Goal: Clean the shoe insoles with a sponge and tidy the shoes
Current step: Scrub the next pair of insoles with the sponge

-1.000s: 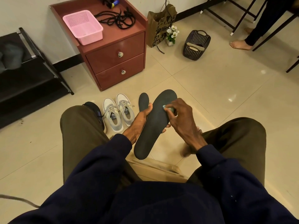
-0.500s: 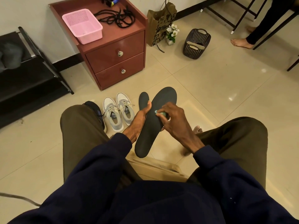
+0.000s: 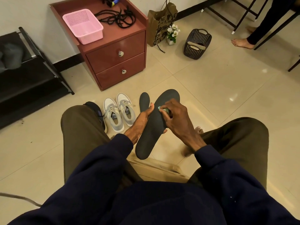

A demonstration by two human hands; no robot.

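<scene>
Between the knees, the left hand [image 3: 140, 122] grips the dark insole [image 3: 150, 140] from underneath, thumb hooked over its left edge, so the top face lies tilted up and steady for scrubbing. The right hand [image 3: 176, 116] curls round a small pale-green sponge [image 3: 162, 109] and presses it on the insole's forward half; the heel end hangs free toward the lap. Just beyond the left thumb a second insole [image 3: 144, 99] lies on the floor [image 3: 211, 95], probably parked for its turn or already done. Left of the hands the grey shoes [image 3: 119, 112] stand paired, openings up, ready to take the insoles back.
</scene>
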